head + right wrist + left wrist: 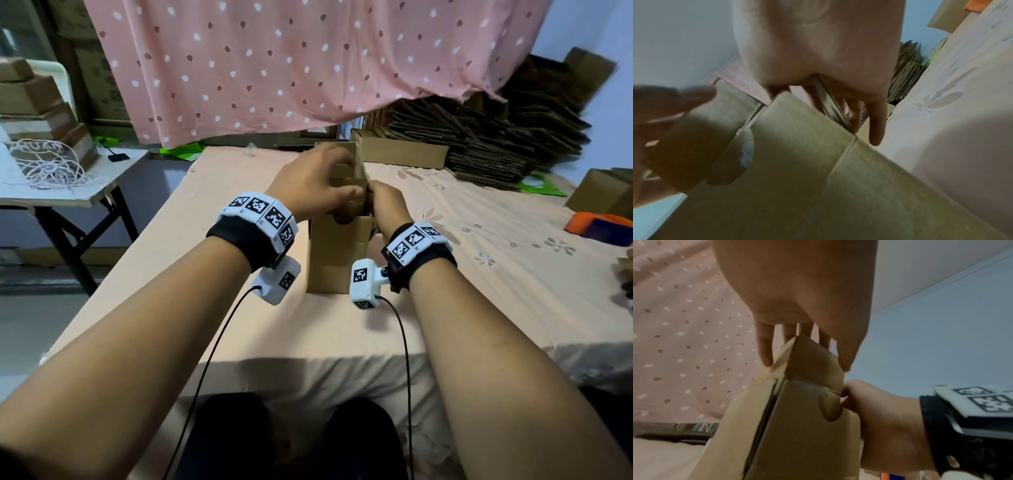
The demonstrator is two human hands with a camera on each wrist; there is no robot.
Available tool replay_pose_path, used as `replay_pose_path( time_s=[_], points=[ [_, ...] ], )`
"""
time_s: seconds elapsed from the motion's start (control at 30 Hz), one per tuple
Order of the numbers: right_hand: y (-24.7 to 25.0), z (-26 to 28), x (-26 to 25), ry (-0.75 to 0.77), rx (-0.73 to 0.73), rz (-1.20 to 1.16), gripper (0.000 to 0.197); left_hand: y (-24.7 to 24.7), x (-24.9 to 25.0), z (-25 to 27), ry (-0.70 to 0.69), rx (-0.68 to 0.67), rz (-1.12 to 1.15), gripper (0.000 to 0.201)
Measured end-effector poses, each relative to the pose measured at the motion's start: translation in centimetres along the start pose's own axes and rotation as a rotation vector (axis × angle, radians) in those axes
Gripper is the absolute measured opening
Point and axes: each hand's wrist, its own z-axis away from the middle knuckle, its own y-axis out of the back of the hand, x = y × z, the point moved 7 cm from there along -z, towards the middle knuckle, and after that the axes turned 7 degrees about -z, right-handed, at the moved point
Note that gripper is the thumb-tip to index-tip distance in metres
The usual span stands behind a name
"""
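Atop peach cloth (479,281), tall cardboard box (337,255); left hand (308,185), right hand (388,205) at top

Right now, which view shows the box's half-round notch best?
Left wrist: the notch in the cardboard box is close and clear. Right wrist shows it shadowed; in the head view the left hand hides part.

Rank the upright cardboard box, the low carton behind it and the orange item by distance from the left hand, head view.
1. The upright cardboard box: in front, its top flap held by the left hand.
2. The low carton: just behind the box, slightly right.
3. The orange item: far right, near the frame edge.
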Motion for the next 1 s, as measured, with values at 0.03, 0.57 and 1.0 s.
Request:
replay_pose_path(
  time_s=[0.03,0.57,1.0],
  points=[
    [0.1,0.0,-0.2,0.010,0.015,-0.041,0.037,0.5,-0.1,0.1,0.005,0.061,0.069,0.055],
    [-1.6,-1.8,-4.0,0.053,-0.129,-0.352,0.056,-4.8,-5.3,-0.4,0.684,-0.040,1.101,0.060],
    [-2.5,-3.5,-2.1,0.045,-0.130,-0.185,0.085,-6.7,-3.6,-2.3,0.553,-0.003,1.184,0.054]
  ],
)
